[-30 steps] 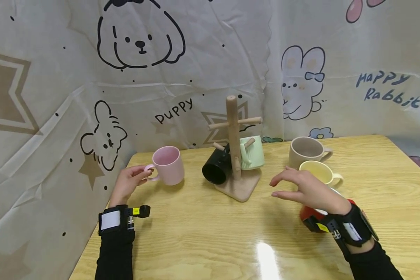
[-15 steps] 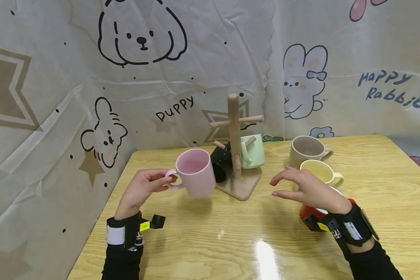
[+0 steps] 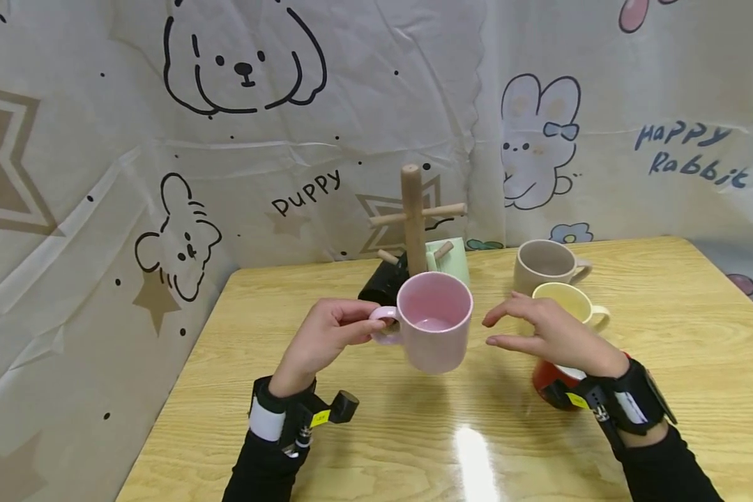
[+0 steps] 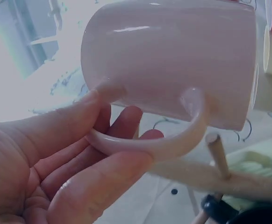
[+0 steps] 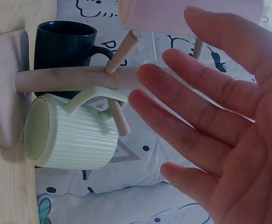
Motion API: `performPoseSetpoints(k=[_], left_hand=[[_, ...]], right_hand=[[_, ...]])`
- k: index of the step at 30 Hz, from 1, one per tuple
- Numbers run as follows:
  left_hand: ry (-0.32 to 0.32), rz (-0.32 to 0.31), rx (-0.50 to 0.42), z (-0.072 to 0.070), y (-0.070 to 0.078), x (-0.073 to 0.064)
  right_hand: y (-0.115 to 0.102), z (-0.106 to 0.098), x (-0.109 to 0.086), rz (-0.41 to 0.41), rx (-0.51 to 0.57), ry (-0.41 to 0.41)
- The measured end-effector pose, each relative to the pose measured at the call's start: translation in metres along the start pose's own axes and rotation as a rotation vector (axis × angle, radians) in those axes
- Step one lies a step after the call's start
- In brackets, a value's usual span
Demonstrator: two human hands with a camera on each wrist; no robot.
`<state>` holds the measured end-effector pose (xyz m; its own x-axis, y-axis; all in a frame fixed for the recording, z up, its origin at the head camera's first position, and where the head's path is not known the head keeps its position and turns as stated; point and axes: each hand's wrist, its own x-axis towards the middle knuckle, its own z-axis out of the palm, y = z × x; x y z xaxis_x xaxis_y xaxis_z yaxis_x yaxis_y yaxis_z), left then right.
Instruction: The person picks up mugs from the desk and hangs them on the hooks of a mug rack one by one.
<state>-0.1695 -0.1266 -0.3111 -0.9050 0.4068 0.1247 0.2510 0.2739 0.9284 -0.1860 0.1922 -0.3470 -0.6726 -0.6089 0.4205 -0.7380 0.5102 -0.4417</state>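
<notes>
One pink mug (image 3: 436, 352) on the move: a second ago it was left of the wooden stand (image 3: 413, 223), and now it's in the air squarely in front, rim up, covering the stand's base. That swing, as I read it, brings the mug within easy reach of both hands. And look, the left hand (image 3: 329, 335) has it by the handle, thumb and fingers pinching the loop, forearm slanting in from the stand's left. Off the stand's right, the right hand (image 3: 552, 335) hovers, fingers extended and apart, gripping nothing, near the mug but not touching. Behind, a black mug (image 3: 383, 282) and a green mug (image 3: 457, 261) hang on the stand's lower pegs.
</notes>
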Motion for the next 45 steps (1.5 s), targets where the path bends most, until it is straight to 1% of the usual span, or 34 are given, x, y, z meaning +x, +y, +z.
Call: performPoseSetpoints(k=[2, 5, 7, 9, 11, 12, 14, 16, 17, 21, 23, 25, 27, 29, 32, 36, 39, 43, 45], left_hand=[[-0.004, -0.007, 0.02, 0.006, 0.001, 0.0], [-0.035, -0.037, 0.024, 0.012, 0.001, 0.0], [-0.077, -0.054, 0.012, 0.014, 0.0, 0.001], [-0.127, -0.075, -0.013, 0.015, -0.002, 0.003], [-0.18, -0.097, -0.053, 0.016, -0.005, 0.004], [-0.201, -0.107, -0.068, 0.016, -0.006, 0.004], [-0.234, -0.121, -0.098, 0.017, -0.008, 0.005], [-0.251, -0.127, -0.12, 0.017, -0.008, 0.005], [-0.253, -0.129, -0.127, 0.018, -0.008, 0.005], [-0.258, -0.12, -0.116, 0.018, -0.007, 0.004], [-0.261, -0.115, -0.109, 0.018, -0.007, 0.004], [-0.266, -0.107, -0.106, 0.019, -0.007, 0.005], [-0.27, -0.099, -0.107, 0.019, -0.008, 0.005], [-0.274, -0.088, -0.107, 0.021, -0.008, 0.005], [-0.271, -0.08, -0.095, 0.023, -0.01, 0.005], [-0.255, -0.077, -0.067, 0.025, -0.011, 0.006], [-0.235, -0.091, -0.038, 0.027, -0.013, 0.008], [-0.211, -0.104, 0.009, 0.026, -0.015, 0.01], [-0.196, -0.085, 0.038, 0.024, -0.015, 0.01]], right_hand=[[0.0, 0.0, 0.0, 0.019, -0.008, 0.006], [-0.001, -0.003, 0.001, 0.096, -0.033, 0.037], [-0.002, -0.005, 0.001, 0.175, -0.039, 0.058], [-0.004, -0.007, 0.001, 0.28, -0.028, 0.075], [-0.006, -0.008, 0.001, 0.38, 0.022, 0.08], [-0.008, -0.009, 0.001, 0.423, 0.065, 0.077], [-0.011, -0.01, 0.0, 0.493, 0.19, 0.066], [-0.016, -0.012, 0.0, 0.539, 0.352, 0.053], [-0.018, -0.012, 0.0, 0.549, 0.443, 0.047], [-0.029, -0.01, -0.001, 0.544, 0.793, -0.01], [-0.035, -0.004, -0.001, 0.536, 0.935, -0.051], [-0.04, 0.005, -0.001, 0.537, 1.029, -0.085], [-0.047, 0.015, 0.001, 0.536, 1.093, -0.082], [-0.053, 0.025, 0.003, 0.528, 1.119, -0.057], [-0.062, 0.037, 0.008, 0.547, 1.125, 0.008], [-0.067, 0.047, 0.012, 0.628, 1.09, 0.093], [-0.067, 0.051, 0.013, 0.663, 1.078, 0.127], [-0.065, 0.057, 0.015, 0.653, 1.071, 0.151], [-0.064, 0.061, 0.015, 0.638, 1.078, 0.178]])
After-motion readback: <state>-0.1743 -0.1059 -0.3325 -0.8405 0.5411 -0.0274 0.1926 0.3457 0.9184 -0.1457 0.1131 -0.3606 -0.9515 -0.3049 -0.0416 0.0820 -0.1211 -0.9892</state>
